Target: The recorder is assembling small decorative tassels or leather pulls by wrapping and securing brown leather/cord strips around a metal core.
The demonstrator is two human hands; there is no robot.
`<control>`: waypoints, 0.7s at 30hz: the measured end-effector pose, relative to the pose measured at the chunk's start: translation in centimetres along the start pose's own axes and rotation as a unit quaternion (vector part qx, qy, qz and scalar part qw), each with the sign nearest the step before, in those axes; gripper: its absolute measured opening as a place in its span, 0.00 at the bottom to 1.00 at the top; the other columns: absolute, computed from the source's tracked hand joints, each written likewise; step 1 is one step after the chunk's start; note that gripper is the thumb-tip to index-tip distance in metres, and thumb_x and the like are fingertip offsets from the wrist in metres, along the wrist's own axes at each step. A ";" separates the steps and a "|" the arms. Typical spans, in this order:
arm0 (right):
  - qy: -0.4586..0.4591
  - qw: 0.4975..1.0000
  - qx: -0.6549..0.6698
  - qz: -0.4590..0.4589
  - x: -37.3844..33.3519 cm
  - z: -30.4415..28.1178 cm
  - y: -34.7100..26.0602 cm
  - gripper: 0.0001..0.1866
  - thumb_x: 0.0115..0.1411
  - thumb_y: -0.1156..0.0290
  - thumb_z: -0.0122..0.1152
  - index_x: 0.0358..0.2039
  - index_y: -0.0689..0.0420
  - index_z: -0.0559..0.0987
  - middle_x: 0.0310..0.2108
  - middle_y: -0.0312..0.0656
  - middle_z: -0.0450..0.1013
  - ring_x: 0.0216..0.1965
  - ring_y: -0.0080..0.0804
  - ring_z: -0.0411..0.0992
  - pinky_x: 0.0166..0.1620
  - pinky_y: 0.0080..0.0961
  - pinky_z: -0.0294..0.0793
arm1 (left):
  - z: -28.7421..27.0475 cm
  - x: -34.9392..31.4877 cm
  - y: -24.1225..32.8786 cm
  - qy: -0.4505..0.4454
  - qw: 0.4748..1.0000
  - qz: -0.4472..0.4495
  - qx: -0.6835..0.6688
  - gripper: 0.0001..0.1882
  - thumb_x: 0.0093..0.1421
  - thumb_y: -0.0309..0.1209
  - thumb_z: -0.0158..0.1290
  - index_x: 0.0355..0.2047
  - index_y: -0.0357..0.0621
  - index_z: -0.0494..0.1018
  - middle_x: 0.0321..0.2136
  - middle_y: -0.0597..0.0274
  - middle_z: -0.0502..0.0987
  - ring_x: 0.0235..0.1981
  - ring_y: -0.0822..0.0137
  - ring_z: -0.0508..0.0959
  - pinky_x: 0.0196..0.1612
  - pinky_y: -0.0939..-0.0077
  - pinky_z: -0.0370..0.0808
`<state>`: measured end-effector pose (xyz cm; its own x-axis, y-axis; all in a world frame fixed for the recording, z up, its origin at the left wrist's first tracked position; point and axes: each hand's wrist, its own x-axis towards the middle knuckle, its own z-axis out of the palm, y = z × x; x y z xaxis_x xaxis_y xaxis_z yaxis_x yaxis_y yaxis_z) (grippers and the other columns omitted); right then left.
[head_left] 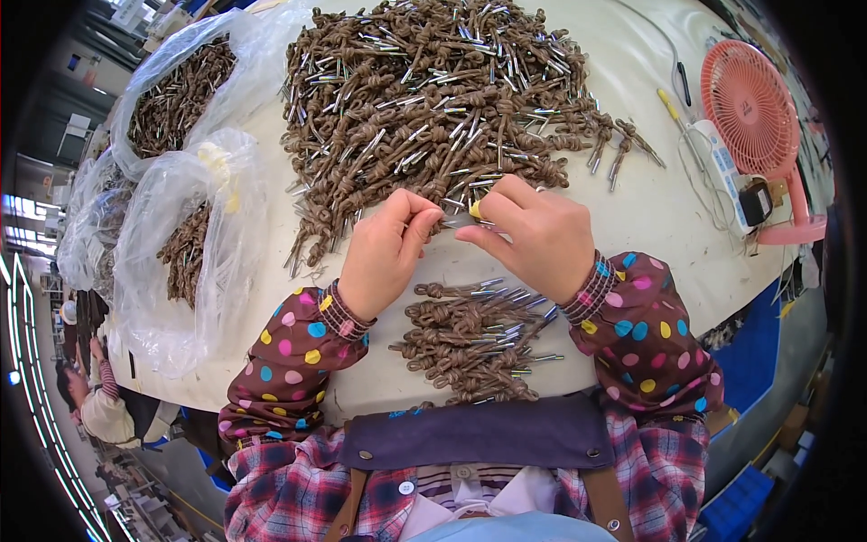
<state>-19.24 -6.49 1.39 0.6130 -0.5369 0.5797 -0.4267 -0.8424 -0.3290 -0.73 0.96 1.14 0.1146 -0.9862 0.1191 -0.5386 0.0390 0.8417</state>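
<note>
Between a big far heap of brown knotted cords (pixel 424 99) and a smaller near bundle (pixel 470 339), both bare hands meet over the pale table (pixel 650 226). Look at the left hand (pixel 384 248): thumb and forefinger are pinched together, no gap showing, on one end of a thin light-coloured piece (pixel 457 223), the other fingers curled in behind. Across from it, the right hand (pixel 546 235) has its thumb stretched out to the left and its forefinger bent over, a small space between them, with a bit of yellow (pixel 476 209) at the fingertip (what that is, I cannot tell). Whether those right fingers grip the thin piece is too small to make out. The piece itself lies roughly level, its long axis running left to right from one hand toward the other, just off the near edge of the far heap; which end is its tip stays unclear. Down in the near bundle, the looped knots sit mostly to the left and the shiny metal tips point right, many slanting slightly far. Off to the left, clear plastic bags (pixel 149 312) hold more cords; over on the right stands a pink fan (pixel 748 108).
</note>
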 end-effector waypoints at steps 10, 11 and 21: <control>-0.018 0.999 -0.016 -0.028 0.1 -0.1 0.2 0.16 0.49 0.57 0.67 0.21 0.52 0.71 0.24 0.32 0.66 0.19 0.31 0.68 0.22 0.26 0.66 | 0.0 0.0 -0.3 -0.004 1.000 0.012 0.027 0.06 0.64 0.29 0.50 0.34 0.38 0.71 0.18 0.59 0.73 0.18 0.69 0.73 0.23 0.76 0.68; -0.020 0.999 -0.010 -0.027 0.1 -0.1 0.2 0.16 0.49 0.57 0.67 0.21 0.52 0.71 0.24 0.33 0.66 0.19 0.31 0.69 0.22 0.26 0.66 | 0.0 0.0 -0.4 0.001 0.999 0.022 0.026 0.06 0.64 0.29 0.50 0.34 0.39 0.71 0.18 0.59 0.73 0.18 0.68 0.73 0.23 0.76 0.68; -0.046 0.999 0.004 0.001 -0.1 -0.4 0.5 0.15 0.51 0.55 0.63 0.26 0.51 0.71 0.25 0.34 0.65 0.22 0.31 0.71 0.24 0.28 0.70 | 0.0 0.0 -0.7 -0.026 0.999 -0.017 -0.017 0.08 0.66 0.29 0.46 0.34 0.37 0.72 0.26 0.67 0.75 0.23 0.79 0.70 0.28 0.85 0.70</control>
<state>-19.73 -6.85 1.48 0.6711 -0.5408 0.5072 -0.4229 -0.8411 -0.3373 -0.35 0.95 0.59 0.0880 -0.9941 0.0634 -0.5061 0.0102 0.8624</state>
